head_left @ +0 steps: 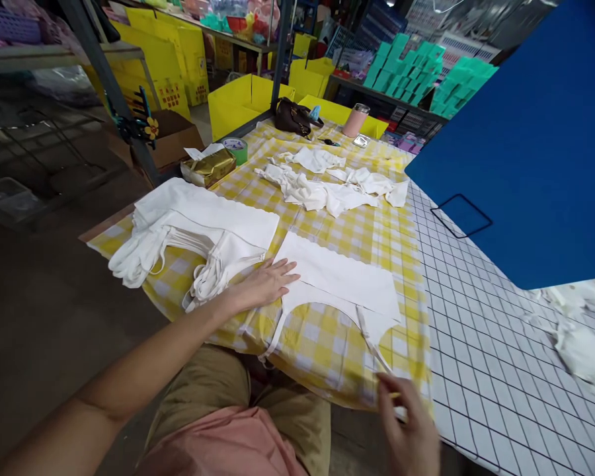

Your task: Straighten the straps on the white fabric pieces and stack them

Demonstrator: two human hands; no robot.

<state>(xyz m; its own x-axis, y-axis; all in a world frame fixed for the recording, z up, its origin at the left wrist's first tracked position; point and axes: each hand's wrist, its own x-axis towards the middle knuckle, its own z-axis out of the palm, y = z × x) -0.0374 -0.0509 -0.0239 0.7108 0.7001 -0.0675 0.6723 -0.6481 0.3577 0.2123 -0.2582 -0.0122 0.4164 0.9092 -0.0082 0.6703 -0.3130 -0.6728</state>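
A white strappy top (342, 274) lies spread flat at the near part of the table, its scalloped edge away from me and its straps toward me. My left hand (272, 283) rests palm down with fingers spread on its left end. Near the table's front edge, my right hand (409, 426), somewhat blurred, has its fingers closed on the end of the right shoulder strap (375, 349), which is pulled taut. The left strap (276, 334) hangs loose toward the edge. Left of my hand lies a stack of similar white tops (203, 215), their straps bunched.
Crumpled white garments (322, 188) lie farther back on the yellow checked cloth (391, 244). A gold packet (211, 166) and tape roll (235, 149) sit at the left edge. A blue board (520, 152) stands over the white gridded surface (471, 357) on the right.
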